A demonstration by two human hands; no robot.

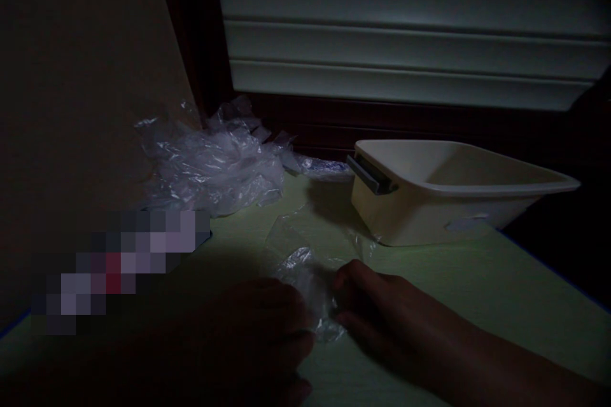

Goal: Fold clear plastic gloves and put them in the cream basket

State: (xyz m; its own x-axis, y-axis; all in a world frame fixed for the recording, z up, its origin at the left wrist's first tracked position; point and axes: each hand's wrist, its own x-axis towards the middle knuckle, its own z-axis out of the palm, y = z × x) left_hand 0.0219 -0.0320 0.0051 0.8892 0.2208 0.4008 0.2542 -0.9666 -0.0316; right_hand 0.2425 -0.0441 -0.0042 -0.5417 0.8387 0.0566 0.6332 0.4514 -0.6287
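A clear plastic bag [303,264], thin and crinkled, lies between my hands low over the pale green tabletop. My right hand [382,305] is closed on its right side, the thumb and fingers pinching the film. From the lower left my left hand [267,331] comes in, deep in shadow, with its fingers curled against the bag's left edge. The exact grip of the left fingertips is hard to see in the dark. The bag's far end spreads loosely on the table toward a cream plastic bin.
The cream bin [405,216] with a grey handle stands at the back right. A heap of crumpled clear plastic bags [214,165] rests at the back left against the wall. A blurred-out object [128,261] lies at left. Behind is a slatted panel [405,44].
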